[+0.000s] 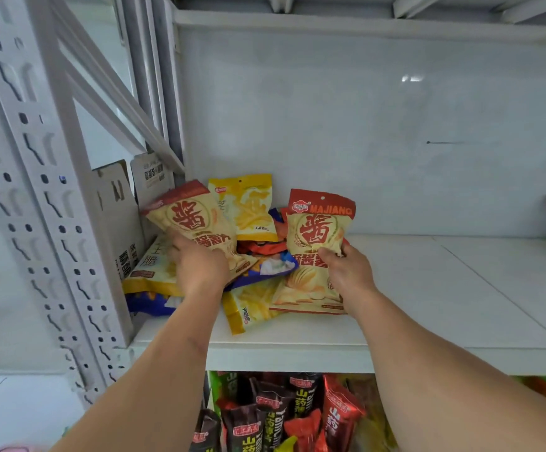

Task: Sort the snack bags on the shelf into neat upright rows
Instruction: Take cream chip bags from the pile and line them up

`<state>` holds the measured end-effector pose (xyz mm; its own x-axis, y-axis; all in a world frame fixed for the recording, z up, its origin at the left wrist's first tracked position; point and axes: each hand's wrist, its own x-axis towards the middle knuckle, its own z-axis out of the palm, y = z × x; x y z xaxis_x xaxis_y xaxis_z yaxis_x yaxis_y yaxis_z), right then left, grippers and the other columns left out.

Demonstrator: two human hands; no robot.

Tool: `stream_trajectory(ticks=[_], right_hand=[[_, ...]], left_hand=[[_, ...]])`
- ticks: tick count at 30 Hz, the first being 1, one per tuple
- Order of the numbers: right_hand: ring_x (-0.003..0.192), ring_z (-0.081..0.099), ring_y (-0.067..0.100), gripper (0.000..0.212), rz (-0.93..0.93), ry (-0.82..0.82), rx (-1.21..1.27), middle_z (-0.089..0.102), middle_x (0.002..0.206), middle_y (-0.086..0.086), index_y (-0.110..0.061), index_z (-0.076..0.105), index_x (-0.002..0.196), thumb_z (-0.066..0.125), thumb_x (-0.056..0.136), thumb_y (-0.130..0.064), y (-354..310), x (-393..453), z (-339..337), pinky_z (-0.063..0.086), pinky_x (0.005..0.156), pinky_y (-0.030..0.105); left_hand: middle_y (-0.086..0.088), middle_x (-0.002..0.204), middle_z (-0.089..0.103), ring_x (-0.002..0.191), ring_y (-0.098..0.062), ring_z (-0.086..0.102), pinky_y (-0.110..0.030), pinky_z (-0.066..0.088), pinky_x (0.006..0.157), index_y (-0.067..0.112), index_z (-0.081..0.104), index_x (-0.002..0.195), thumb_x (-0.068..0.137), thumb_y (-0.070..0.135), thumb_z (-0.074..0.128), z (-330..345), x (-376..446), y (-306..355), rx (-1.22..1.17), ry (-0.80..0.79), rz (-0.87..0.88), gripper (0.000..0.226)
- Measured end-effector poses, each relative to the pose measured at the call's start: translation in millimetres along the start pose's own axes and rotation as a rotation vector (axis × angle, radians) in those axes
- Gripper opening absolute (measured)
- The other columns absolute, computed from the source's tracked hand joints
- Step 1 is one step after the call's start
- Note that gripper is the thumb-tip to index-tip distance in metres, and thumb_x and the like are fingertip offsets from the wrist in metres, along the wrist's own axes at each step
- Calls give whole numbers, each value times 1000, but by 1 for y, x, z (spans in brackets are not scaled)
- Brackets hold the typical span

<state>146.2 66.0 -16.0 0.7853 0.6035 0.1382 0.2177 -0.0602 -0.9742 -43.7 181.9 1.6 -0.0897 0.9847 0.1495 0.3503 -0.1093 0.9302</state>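
While our left hand point(196, 267) grips one red-topped bag point(190, 220) and our right hand point(346, 269) pinches another point(320, 223) above the jumbled pile point(258, 288) on the shelf point(428, 288), we judge them light, puffy, slippery and crushable, best held by the seams.

- Right red-topped bag point(318, 223): "MAJIANG" above a large red "酱".
- Left red-topped bag point(190, 220): the same large "酱".
- Dark bags point(301, 406) on the lower shelf: "山药", "Yam".
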Motion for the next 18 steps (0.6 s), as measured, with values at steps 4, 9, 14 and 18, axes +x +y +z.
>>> stream_trajectory(ticks=[4,9,14,18], right_hand=[[95,70,25,17,35,23,92,72,104,0,-22,66,107,61,95,-32,5,-6,-8,57,88,48],[89,73,27,9,111,76,232,75,100,4,-22,66,100,64,94,-28,12,-13,-49,59,82,52],[88,73,25,6,98,149,197,74,100,5,-22,65,96,67,93,-27,19,-24,-121,60,81,48],[84,74,24,7,121,229,197,74,97,4,-22,65,97,68,93,-26,34,-30,-185,61,79,45]], left_hand=[[-1,128,60,110,-20,62,-42,52,97,25,38,140,78,8,66,-2,-21,13,-426,-7,125,70],[10,107,72,99,-14,68,-35,56,84,24,59,124,83,19,74,12,-70,27,-583,-306,68,43],[8,105,76,98,-16,72,-45,58,92,24,65,118,84,23,76,54,-117,23,-514,-563,62,36],[7,103,77,95,-18,74,-47,61,87,25,64,113,82,29,78,93,-165,24,-471,-709,43,34]])
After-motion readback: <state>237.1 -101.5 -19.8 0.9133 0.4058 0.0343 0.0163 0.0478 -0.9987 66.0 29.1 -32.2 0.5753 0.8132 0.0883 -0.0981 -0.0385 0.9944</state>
